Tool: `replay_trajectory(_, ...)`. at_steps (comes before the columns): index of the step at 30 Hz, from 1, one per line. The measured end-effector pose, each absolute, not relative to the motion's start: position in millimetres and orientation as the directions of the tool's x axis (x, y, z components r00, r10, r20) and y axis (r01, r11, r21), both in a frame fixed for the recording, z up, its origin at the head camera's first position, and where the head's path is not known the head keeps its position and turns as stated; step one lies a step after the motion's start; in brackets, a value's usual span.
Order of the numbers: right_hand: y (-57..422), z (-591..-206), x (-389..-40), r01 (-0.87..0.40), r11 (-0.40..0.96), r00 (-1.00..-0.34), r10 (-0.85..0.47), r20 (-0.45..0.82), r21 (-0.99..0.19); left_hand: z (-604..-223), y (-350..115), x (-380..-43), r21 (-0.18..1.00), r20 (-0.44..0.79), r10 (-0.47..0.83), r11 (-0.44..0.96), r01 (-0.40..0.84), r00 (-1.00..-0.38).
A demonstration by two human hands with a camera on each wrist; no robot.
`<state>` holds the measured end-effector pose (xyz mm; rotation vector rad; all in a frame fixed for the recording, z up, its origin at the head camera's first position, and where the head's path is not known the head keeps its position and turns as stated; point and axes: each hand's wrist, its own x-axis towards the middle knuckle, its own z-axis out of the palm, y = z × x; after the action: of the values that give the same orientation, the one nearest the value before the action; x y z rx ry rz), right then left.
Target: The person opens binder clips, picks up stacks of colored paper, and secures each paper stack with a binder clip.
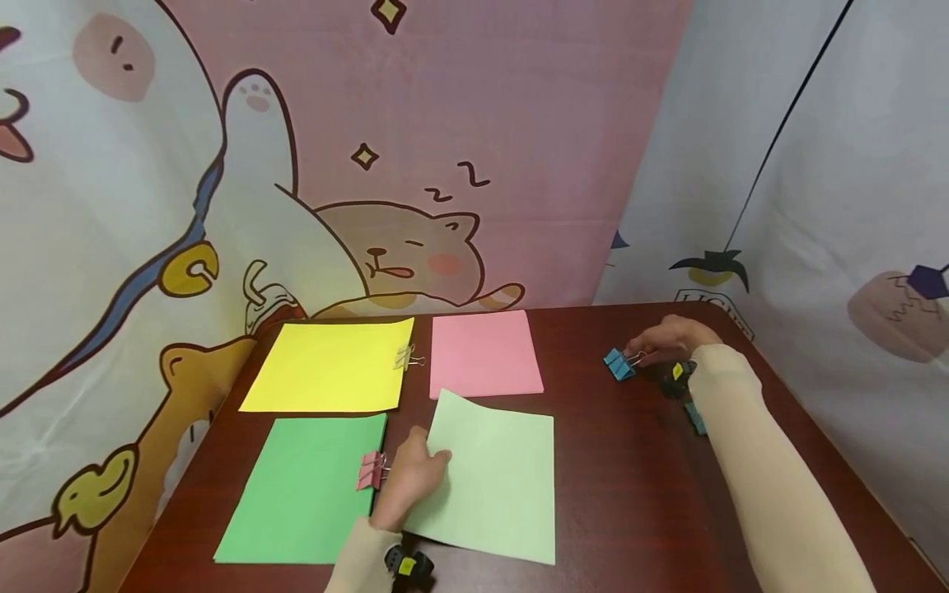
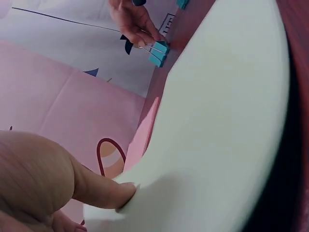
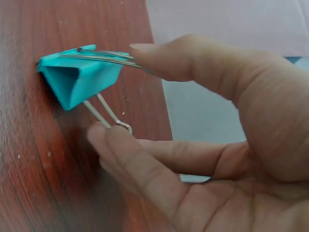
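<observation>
Your left hand [image 1: 415, 473]: grip nipped together, thumb on top, pinching the pale green paper [image 1: 498, 486] at its left edge. Your right hand [image 1: 670, 336]: grip partly spread, thumb and fingertips holding the wire handles of a blue binder clip [image 1: 619, 365], 2 o'clock from that paper. Also on the worktop [image 1: 615, 494]: pink paper [image 1: 485, 356], 12 o'clock; yellow paper [image 1: 326, 368], 10; green paper [image 1: 300, 492], 9.

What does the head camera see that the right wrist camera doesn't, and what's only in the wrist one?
Only the head view: the left hand holding pale green paper, plus yellow paper, pink paper and darker green paper. Only the right wrist view: the hollow end of the blue clip. Both: the right hand pinching that clip by its handles, and the table.
</observation>
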<state>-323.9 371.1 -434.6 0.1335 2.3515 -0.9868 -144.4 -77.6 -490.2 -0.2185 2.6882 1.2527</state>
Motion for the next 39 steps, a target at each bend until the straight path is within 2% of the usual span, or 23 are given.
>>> replay_trajectory(9, 377, -446, -323, 0.418, 0.585, -0.776, -0.167, -0.608, -0.695, -495, -84, -143, 0.795, -0.162, -0.04, 0.587, -0.154, -0.986)
replay_trajectory(16, 373, -454, -310, 0.382, 0.542, -0.832, -0.15, -0.534, -0.748, -502, -90, -143, 0.853, -0.072, -0.011, 0.518, -0.067, -0.997)
replay_trajectory(25, 374, -473, -297, 0.302, 0.494, -0.889, -0.161, -0.428, -0.815, -507, -93, -144, 0.904, -0.108, -0.036, 0.412, -0.113, -0.994)
replay_trajectory(33, 368, -483, -284, 0.292, 0.485, -0.948, 0.029, -0.318, -0.825, -503, -93, -143, 0.932, -0.088, -0.051, 0.349, -0.1, -0.995)
replay_trajectory(39, 356, -479, -271, 0.255, 0.435, -0.966, 0.081, -0.244, -0.864, -494, -93, -144, 0.944, -0.06, -0.06, 0.32, -0.076, -0.996)
